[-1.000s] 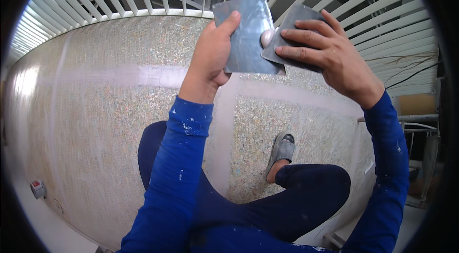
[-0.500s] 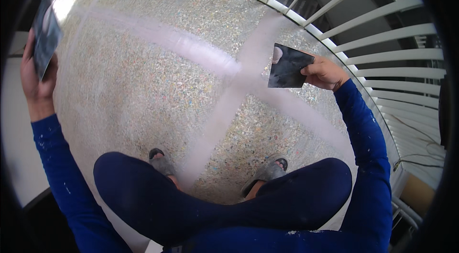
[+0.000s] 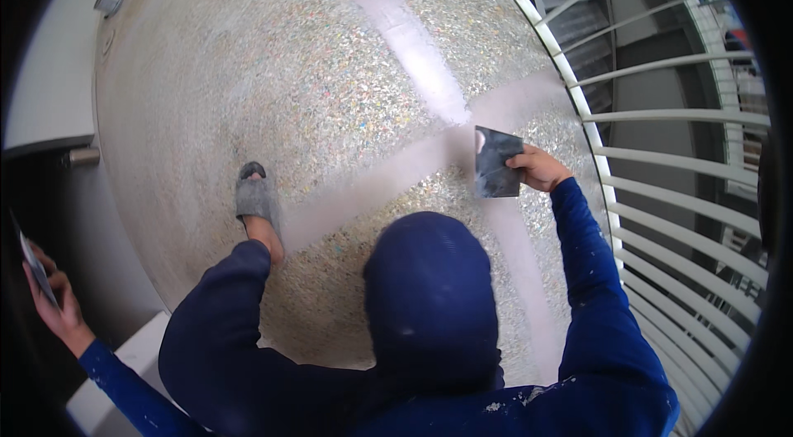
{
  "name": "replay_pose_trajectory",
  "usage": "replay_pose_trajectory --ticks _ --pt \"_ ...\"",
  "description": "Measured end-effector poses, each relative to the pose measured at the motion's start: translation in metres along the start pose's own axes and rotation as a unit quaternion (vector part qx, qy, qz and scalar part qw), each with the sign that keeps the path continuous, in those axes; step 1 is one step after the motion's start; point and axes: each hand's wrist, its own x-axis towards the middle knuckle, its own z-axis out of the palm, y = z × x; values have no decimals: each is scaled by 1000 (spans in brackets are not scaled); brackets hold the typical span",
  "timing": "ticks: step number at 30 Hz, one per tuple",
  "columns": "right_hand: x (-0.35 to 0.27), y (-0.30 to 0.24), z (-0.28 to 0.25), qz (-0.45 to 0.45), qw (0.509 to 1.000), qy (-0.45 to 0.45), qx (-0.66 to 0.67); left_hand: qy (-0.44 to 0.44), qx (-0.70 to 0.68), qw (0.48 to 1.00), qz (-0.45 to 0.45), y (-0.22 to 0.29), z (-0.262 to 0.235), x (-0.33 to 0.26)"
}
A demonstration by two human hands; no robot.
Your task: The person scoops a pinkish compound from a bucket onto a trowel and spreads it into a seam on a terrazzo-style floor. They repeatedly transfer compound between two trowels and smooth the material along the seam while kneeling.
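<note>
Speckled floor (image 3: 206, 98): many-coloured flecks across most of my view, its outline bent toward the rim;
White railing (image 3: 677, 116): bars fanning along the right side; dark steps show behind its upper part;
Navy trousers (image 3: 431, 288): one knee raised near the lower middle, the left leg bent out to the side;
Pale bands (image 3: 413, 49): smooth strips crossing on the floor, right of centre;
Blue sleeves (image 3: 591, 263): marked with whitish specks;
Grey sandal (image 3: 254, 199): on the left foot, flat on the floor;
Right hand (image 3: 541, 168): gripping the right plate by its right edge, thumb on the upper face;
Left hand (image 3: 64, 305): far out at the lower left, well apart from the other, fingers closed around the left plate;
Right plate (image 3: 497, 177): dark, flat, four-sided, over the floor just beside the bands' crossing; I cannot tell whether it touches;
Left plate (image 3: 38, 273): tilted, seen nearly edge-on;
Small can (image 3: 108, 0): near the upper left, by the floor's edge;
Pale dab (image 3: 480, 141): on the right plate's far left corner.
</note>
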Motion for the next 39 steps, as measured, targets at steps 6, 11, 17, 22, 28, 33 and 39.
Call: replay_pose_trajectory --ticks 6,11,17,22,28,33,39 --pt "58 21 61 -7 886 83 -455 -21 -64 996 -56 40 -88 -142" --pt "101 51 88 -50 793 199 -574 -76 207 975 35 45 -119 -165" --pt "125 81 118 40 756 282 -589 -82 176 977 -87 20 -152 -166" --pt "129 98 150 58 686 370 -624 65 550 831 45 -8 -151 -210" --pt "138 125 216 51 691 359 -625 220 603 745 181 -15 -135 -279" --pt "133 164 279 60 706 301 -638 249 488 827 129 -2 -139 -310" --pt "106 108 196 44 700 351 -620 8 -66 995 -75 6 -150 -317"
